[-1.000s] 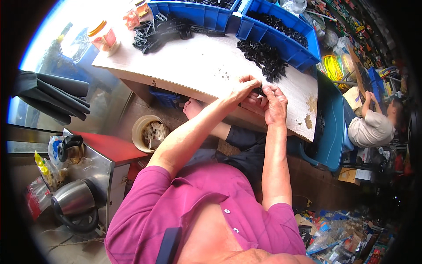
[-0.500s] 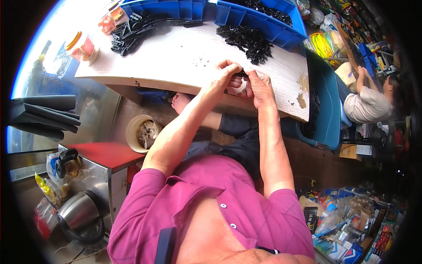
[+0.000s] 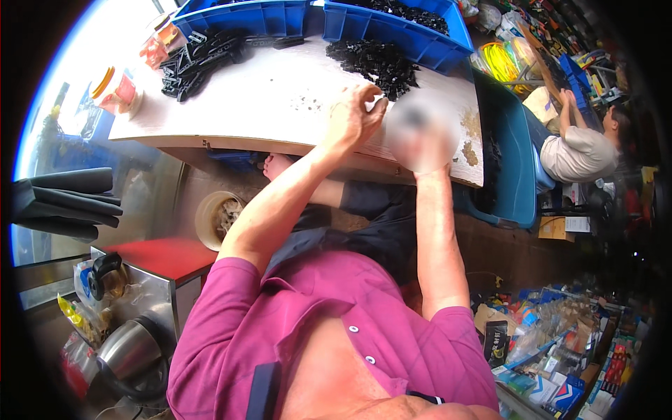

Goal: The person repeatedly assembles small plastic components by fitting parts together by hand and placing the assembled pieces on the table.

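Above the near part of the white tabletop [image 3: 231, 115], my left hand [image 3: 353, 115] is open. Its thumb and fingers are curved with a gap between them, and nothing shows in the gap. To its right, a round blurred patch covers my right hand [image 3: 423, 143]. A dark shape shows within that patch, but its kind and the fingers cannot be made out. Just beyond both hands lies a heap of small black plastic parts [image 3: 374, 64]. Longer black slotted plastic pieces [image 3: 199, 66] are piled at the table's far left.
Two blue bins [image 3: 241, 22] [image 3: 451, 52] line the far edge. A jar with an orange lid [image 3: 115, 91] stands at left. Right of the table is a teal tub [image 3: 516, 154]; a person [image 3: 577, 150] sits beyond it. A bucket [image 3: 217, 218] stands below the table.
My hands, which met around a small black piece, have come apart. The left is a little further left with its fingers loosened; the right has shifted right and is blurred.
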Demonstrator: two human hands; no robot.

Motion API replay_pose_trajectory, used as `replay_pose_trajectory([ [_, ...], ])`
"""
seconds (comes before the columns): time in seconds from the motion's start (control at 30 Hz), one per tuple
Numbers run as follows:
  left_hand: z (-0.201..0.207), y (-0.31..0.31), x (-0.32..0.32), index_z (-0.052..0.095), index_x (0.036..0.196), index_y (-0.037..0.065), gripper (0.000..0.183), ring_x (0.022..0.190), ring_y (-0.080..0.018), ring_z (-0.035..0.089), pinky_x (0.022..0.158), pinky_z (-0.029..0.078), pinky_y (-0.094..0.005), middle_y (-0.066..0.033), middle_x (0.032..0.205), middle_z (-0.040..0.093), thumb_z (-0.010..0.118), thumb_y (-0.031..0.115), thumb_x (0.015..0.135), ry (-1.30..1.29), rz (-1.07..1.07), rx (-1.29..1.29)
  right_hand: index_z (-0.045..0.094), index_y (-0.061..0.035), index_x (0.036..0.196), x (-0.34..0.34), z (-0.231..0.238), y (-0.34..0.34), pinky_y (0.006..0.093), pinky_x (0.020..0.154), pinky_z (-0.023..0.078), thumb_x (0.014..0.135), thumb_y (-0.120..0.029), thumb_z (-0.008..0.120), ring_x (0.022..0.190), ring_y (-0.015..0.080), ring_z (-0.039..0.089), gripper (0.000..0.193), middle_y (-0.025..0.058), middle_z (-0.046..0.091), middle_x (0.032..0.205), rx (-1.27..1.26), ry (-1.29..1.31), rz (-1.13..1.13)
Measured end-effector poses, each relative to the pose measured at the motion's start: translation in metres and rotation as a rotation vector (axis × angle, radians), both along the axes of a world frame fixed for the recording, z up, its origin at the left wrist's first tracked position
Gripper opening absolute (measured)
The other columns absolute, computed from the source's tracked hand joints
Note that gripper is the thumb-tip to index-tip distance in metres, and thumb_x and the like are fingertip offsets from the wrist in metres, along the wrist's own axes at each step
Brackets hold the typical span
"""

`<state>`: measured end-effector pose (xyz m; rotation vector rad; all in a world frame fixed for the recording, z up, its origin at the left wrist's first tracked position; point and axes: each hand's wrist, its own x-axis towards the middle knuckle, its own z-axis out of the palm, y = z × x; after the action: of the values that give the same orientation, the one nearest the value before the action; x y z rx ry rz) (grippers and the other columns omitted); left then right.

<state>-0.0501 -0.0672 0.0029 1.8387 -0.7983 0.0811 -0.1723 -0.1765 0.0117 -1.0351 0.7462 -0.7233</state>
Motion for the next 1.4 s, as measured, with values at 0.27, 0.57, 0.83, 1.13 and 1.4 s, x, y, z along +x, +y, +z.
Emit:
replay_pose_trajectory([
  [0.27, -0.001, -0.042, 0.017, 0.062, 0.093, 0.010, 0.014, 0.093, -0.0297, 0.057, 0.084, 0.046, -0.0426, -0.0100, 0.093, 0.063, 0.061, 0.010, 0.079, -0.373, -0.020, 0.346, 0.050, -0.0003, 0.093, -0.046, 0.031, -0.063, 0.0552, 0.059, 0.058, 0.083, -0.038, 0.061, 0.044, 0.0241, 0.049, 0.040, 0.0074, 0.034, 0.046, 0.165, 0.111, -0.546],
  [0.57, -0.017, -0.040, 0.027, 0.064, 0.099, 0.006, 0.018, 0.082, -0.0273, 0.061, 0.075, 0.049, -0.0389, -0.0117, 0.085, 0.064, 0.061, 0.006, 0.082, -0.261, -0.008, 0.060, 0.056, -0.0009, 0.093, -0.024, 0.005, -0.050, 0.0508, 0.057, 0.059, 0.083, -0.025, 0.066, 0.043, 0.0180, 0.052, 0.028, 0.0043, 0.043, 0.047, 0.015, 0.125, -0.217],
  [0.83, -0.033, -0.030, 0.051, 0.065, 0.097, 0.004, 0.011, 0.067, -0.0117, 0.061, 0.063, 0.050, -0.0247, -0.0016, 0.076, 0.063, 0.061, 0.006, 0.087, 0.526, -0.281, -0.418, 0.055, -0.0056, 0.091, 0.012, -0.003, -0.021, 0.0448, 0.050, 0.059, 0.086, -0.020, 0.066, 0.043, 0.0166, 0.055, 0.018, 0.0024, 0.047, 0.047, -0.024, 0.021, 0.145],
  [1.13, -0.008, -0.009, 0.025, 0.059, 0.101, 0.000, 0.020, 0.084, -0.0180, 0.063, 0.078, 0.055, -0.0305, -0.0080, 0.093, 0.062, 0.065, 0.004, 0.083, 1.349, -0.668, -0.516, 0.065, -0.0016, 0.096, 0.031, -0.005, 0.001, 0.0249, 0.035, 0.044, 0.084, -0.018, 0.072, 0.036, 0.0086, 0.048, 0.022, 0.0033, 0.057, 0.057, -0.116, 0.027, 0.212],
  [1.4, -0.019, -0.013, 0.006, 0.053, 0.105, 0.001, 0.024, 0.075, -0.0204, 0.066, 0.070, 0.058, -0.0298, -0.0102, 0.089, 0.061, 0.063, 0.001, 0.084, 1.301, -0.512, -0.617, 0.062, -0.0024, 0.092, 0.035, 0.003, 0.012, 0.0266, 0.036, 0.046, 0.085, -0.016, 0.070, 0.038, 0.0114, 0.050, 0.017, 0.0057, 0.060, 0.060, -0.089, 0.067, 0.113],
])
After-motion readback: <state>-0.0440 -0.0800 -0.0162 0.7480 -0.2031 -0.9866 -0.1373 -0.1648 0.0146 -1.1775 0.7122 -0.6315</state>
